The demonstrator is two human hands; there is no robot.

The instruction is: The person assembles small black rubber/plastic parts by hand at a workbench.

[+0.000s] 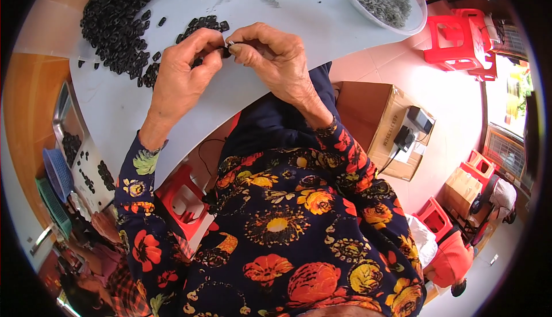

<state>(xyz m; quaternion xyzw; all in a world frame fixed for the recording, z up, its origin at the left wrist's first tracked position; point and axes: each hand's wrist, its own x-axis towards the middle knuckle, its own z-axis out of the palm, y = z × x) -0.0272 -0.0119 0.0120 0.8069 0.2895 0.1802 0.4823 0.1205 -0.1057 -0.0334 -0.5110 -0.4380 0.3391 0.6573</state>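
Both hands meet over the pale table [299, 0], with their fingertips almost touching. My left hand [187, 75] is closed in a pinch on a small black plastic piece [226, 52], most of it hidden by the fingers. From the other side my right hand [276, 58] pinches a tiny silvery metal piece [231, 43] against the black one; its exact shape is too small to tell. Just beyond the left hand lies a small cluster of black pieces [204, 25]. A large heap of similar black pieces [115, 23] spreads over the table's left side.
At the far right of the table stands a clear plastic bowl [418, 12] of small grey metal parts. A cardboard box [368, 110] with black plugs sits on the floor to the right. Red stools [454, 41] stand farther off. Other people sit lower left, by a tray [60, 107], and lower right.
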